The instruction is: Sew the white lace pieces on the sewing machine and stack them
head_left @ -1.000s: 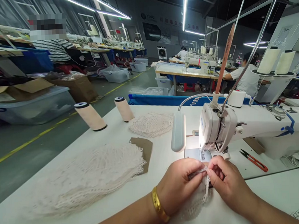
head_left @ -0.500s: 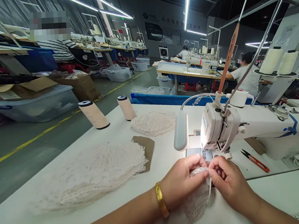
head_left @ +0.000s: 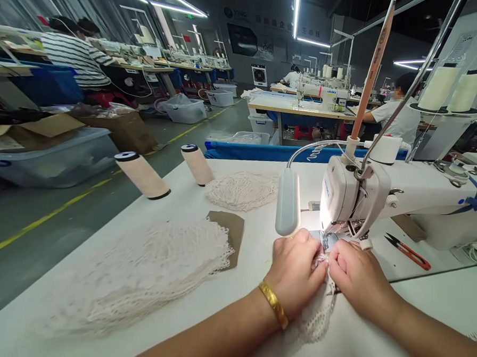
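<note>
A strip of white lace fabric point(head_left: 318, 318) hangs toward me from the needle area of the white sewing machine point(head_left: 339, 194). My left hand point(head_left: 297, 268), with a gold bracelet point(head_left: 274, 304) at the wrist, has its thumb and fingers closed on the lace just left of the presser foot point(head_left: 325, 241). Opposite it, my right hand point(head_left: 357, 271) pinches the lace edge right of the foot. Both hands rest low at the machine bed, and their fingers cover part of the lace.
Stacked lace pieces point(head_left: 147, 268) lie at the left over a brown card point(head_left: 235, 234), with a smaller lace pile point(head_left: 243, 190) behind. Two thread cones point(head_left: 142, 175) stand at the far edge. Orange-handled thread snips point(head_left: 408, 252) lie right of the machine. A grey lamp point(head_left: 286, 202) hangs beside the needle.
Both hands have moved slightly forward, nearer the presser foot, and lowered the lace onto the machine bed. My left hand has turned palm down. The camera view has shifted a little.
</note>
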Tool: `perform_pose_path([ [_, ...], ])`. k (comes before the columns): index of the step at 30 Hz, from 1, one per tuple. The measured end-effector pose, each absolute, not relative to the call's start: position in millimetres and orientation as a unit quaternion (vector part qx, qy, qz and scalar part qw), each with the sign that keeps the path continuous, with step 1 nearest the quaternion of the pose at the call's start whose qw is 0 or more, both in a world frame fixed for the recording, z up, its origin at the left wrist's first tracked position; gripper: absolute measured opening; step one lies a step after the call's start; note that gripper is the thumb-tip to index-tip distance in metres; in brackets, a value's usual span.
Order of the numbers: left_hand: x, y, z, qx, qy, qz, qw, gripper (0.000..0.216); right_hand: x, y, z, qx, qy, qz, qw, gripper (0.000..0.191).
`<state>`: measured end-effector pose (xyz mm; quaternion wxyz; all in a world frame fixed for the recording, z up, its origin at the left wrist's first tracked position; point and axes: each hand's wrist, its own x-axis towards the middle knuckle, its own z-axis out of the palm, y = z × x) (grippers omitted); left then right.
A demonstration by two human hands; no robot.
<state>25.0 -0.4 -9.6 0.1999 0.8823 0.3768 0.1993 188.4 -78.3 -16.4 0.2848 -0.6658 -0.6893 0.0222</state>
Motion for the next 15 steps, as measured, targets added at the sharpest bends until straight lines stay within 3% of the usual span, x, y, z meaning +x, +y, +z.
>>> perform_pose_path([
  [3, 23.7, -0.4, -12.3, 0.877, 0.356, 0.281, 0.161, 0.016, 188.9, -78.0, -16.0, -0.671, -0.681, 0.031, 0.29, 0.019],
  [9, 15.4, -2.7, -10.0, 0.914, 0.21, 0.348, -0.015, 0.024, 191.6, -77.3, -19.1, -0.648, -0.693, 0.032, 0.314, 0.012],
  [15, 11.2, -4.2, -10.4, 0.942, 0.146, 0.302, -0.014, 0.029, 199.6, -82.8, -23.1, -0.609, -0.746, 0.015, 0.27, 0.024],
])
